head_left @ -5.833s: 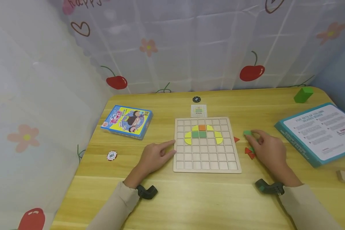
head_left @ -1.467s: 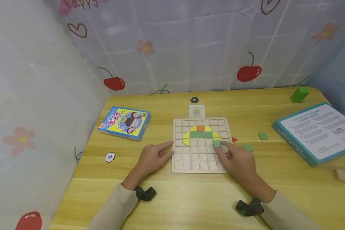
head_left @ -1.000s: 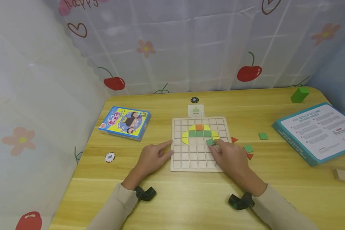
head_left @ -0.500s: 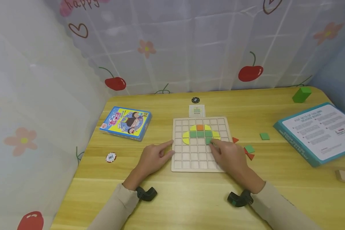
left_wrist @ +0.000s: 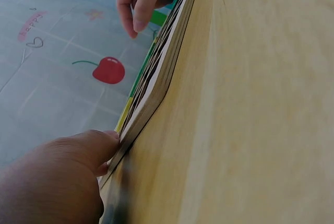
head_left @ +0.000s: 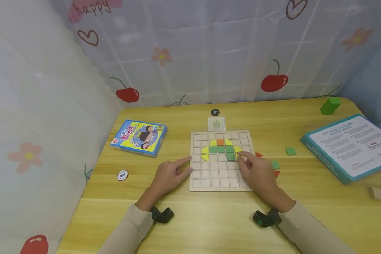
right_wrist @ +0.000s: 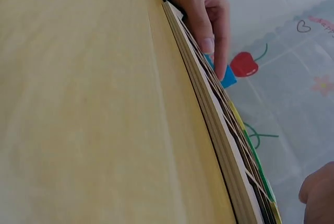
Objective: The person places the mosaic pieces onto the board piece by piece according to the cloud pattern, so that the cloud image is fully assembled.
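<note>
The fingers (head_left: 245, 157) of the right hand (head_left: 257, 174) lay loosely extended over the right part of the wooden grid board (head_left: 221, 161), grasping nothing; we saw the forefinger tip just beside the lowest green square tile (head_left: 230, 157), which sat seated in a cell directly under the right end of the green row. Whether the fingertip touched that tile we could not tell. The fingers of the left hand (head_left: 169, 175) were likewise relaxed and released, the forefinger (head_left: 185, 161) stretched out against the left edge of the board; in the left wrist view the hand (left_wrist: 57, 179) pressed on that edge at the surface (head_left: 209, 218).

Beyond the right fingers, on the board, we noted an orange square (head_left: 220, 142) flanked by yellow pieces, with the green row (head_left: 221, 149) beneath it. Just to the right of the right fingers, off the board, lay a loose green tile (head_left: 275, 164) and red triangles (head_left: 276, 173); farther right, another green square (head_left: 290, 151), and well apart from it a teal-edged box lid (head_left: 349, 146) and a green block (head_left: 329, 105). Beyond the board lay a small pattern card (head_left: 216, 124) and a dark chip (head_left: 215, 112). To the left of the left fingers lay a blue card box (head_left: 139, 132) and a white chip (head_left: 122, 175).
</note>
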Tool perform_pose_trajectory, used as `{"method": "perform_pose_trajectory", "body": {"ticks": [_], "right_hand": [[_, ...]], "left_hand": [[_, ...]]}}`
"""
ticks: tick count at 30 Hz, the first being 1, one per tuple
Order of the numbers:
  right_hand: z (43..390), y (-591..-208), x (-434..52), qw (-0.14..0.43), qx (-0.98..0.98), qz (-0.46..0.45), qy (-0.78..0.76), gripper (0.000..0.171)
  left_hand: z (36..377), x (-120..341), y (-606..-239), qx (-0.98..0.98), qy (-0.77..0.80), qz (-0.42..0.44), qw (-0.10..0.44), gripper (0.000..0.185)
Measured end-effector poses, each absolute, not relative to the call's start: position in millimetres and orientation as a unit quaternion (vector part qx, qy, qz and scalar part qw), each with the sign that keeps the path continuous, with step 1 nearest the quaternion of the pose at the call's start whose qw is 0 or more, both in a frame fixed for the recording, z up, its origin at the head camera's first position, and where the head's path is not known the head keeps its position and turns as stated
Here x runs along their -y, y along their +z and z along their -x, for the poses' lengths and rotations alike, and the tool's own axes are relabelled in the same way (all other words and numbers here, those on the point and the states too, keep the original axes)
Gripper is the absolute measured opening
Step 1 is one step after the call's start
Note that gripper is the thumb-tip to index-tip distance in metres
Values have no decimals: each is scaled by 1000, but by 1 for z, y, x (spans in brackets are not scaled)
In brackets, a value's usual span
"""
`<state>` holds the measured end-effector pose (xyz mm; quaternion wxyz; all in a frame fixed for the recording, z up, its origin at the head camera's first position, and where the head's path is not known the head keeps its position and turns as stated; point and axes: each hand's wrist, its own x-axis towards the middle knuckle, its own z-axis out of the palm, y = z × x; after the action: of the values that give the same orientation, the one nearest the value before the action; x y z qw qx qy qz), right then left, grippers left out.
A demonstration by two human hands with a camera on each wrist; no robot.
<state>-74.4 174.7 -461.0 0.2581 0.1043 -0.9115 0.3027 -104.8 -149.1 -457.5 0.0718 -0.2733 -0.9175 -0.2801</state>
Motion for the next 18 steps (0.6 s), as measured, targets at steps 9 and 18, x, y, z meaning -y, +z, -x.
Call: {"method": "perform_pose_trajectory", "body": {"ticks": [9, 18], "right_hand": [[66, -458, -220, 350, 881, -87, 305, 19], [55, -455, -277, 226, 929, -56, 287, 21]], "left_hand": [[105, 149, -459, 915, -282, 278, 74, 41], [106, 150, -461, 916, -283, 275, 68, 42]]}}
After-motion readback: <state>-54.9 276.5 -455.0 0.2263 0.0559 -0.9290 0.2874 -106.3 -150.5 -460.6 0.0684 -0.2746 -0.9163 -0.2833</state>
